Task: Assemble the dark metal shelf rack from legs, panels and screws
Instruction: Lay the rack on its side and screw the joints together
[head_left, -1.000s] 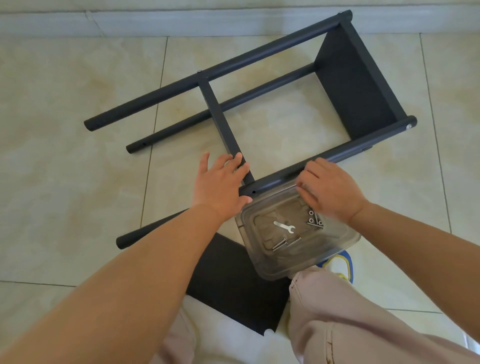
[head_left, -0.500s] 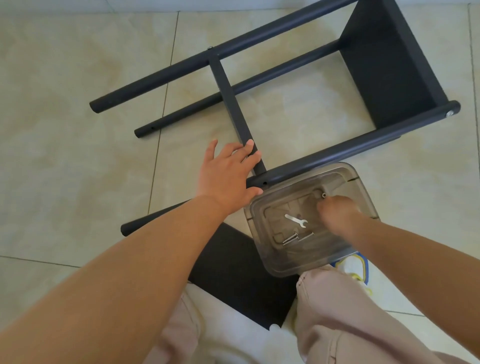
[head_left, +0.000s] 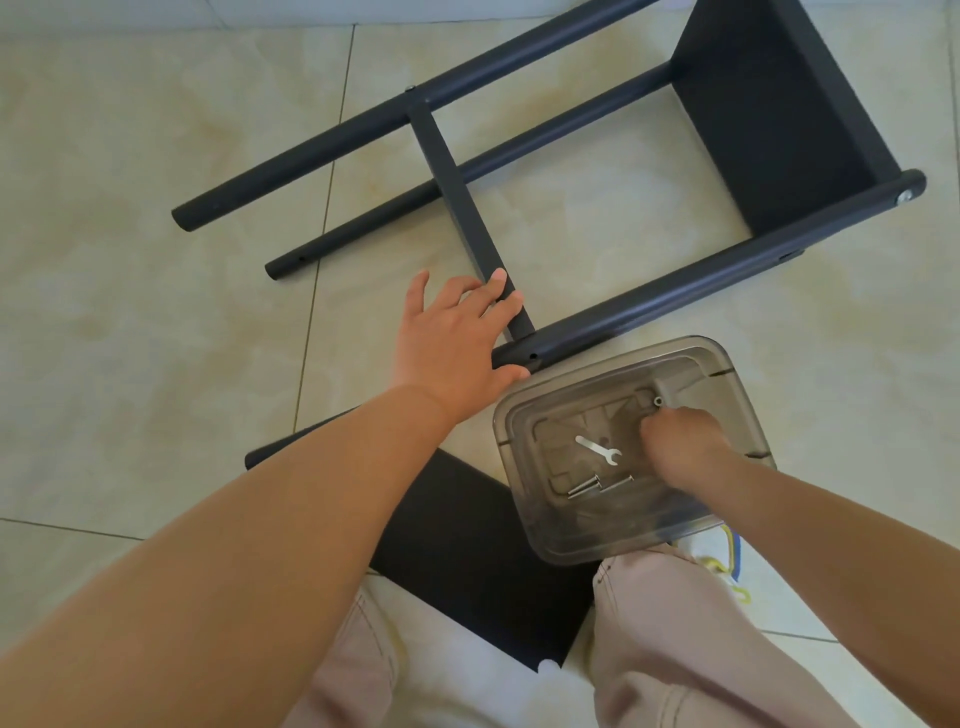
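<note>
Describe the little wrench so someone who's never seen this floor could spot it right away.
Find the clear plastic tray on the tiled floor, in front of the person's knees and beside the dark rack frame. The wrench lies flat in its middle: a bright, flat strip with a forked end, unlike the thin screws just below it.

rack (head_left: 571, 171): dark metal, half built, lying on its side on the floor | legs: long round tubes | end panel (head_left: 774, 114): fixed at far right | loose panel (head_left: 467, 545): flat by the knees | screws (head_left: 597, 486): silver, in clear tub beside small wrench (head_left: 597, 449)
</note>
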